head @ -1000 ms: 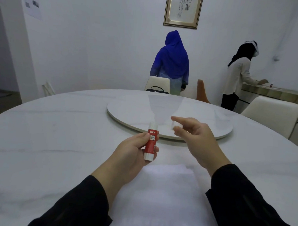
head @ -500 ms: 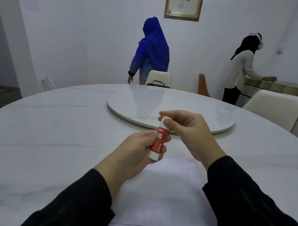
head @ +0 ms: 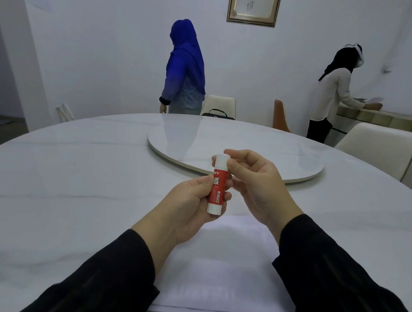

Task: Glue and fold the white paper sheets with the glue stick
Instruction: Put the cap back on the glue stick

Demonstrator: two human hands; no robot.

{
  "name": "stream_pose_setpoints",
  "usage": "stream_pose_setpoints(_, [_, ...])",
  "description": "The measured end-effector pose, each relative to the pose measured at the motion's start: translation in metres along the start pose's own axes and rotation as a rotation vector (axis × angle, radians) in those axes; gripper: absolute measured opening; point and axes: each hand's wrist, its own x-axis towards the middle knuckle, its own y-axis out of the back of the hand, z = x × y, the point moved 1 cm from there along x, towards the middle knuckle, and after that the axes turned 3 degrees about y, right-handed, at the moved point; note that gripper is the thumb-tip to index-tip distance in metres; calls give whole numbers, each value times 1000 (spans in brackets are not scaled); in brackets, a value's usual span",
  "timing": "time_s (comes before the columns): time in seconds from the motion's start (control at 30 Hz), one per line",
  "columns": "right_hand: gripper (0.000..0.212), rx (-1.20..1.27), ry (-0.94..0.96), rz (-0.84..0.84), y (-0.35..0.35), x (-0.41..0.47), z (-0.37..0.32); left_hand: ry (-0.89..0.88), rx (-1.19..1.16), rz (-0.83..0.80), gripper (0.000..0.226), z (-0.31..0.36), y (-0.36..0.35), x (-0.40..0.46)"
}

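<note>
My left hand [head: 189,209] grips the red and white glue stick [head: 217,189] upright by its lower body, above the near part of the table. Its white cap is on. My right hand [head: 257,183] curls round the cap end, with the thumb on the stick's right side and fingertips behind the cap. A stack of white paper sheets [head: 222,261] lies flat on the table below both hands, between my black sleeves; its near corners are hidden by them.
The round white marble table [head: 83,175] carries a raised turntable [head: 247,148] at its middle. A person in blue [head: 184,71] stands beyond the far edge, another person [head: 331,90] at a counter on the right. Chairs [head: 376,143] ring the table.
My right hand brought the white cap over and set it on the glue stick, which my left hand kept holding. The person in blue walked to the left.
</note>
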Motion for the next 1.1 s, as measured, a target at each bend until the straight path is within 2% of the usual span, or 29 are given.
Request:
stream_pose_setpoints(0.2, [20,-80,25,-4,-1,2,0,-5,47,-5,27,0,2,2])
stream_pose_setpoints(0.3, [20,-3,-16,-66,4,1,-4,18,23,-32,26,2,3,2])
stream_pose_setpoints(0.43, [11,73,-26,2,2,-1,-5,20,52,-71,27,0,1,0])
stream_pose_setpoints(0.73, [9,-261,108,123,-12,-3,-6,-31,113,10,26,2,6,4])
stream_pose_setpoints(0.9, [7,-342,167,109,-17,-3,-7,-78,94,17,26,5,6,3])
stream_pose_setpoints(1.0, [15,-414,202,31,-13,-2,-7,-122,84,25,25,5,6,8])
stream_pose_setpoints(1.1, [27,-449,239,72,-7,2,0,-153,209,127,22,4,11,13])
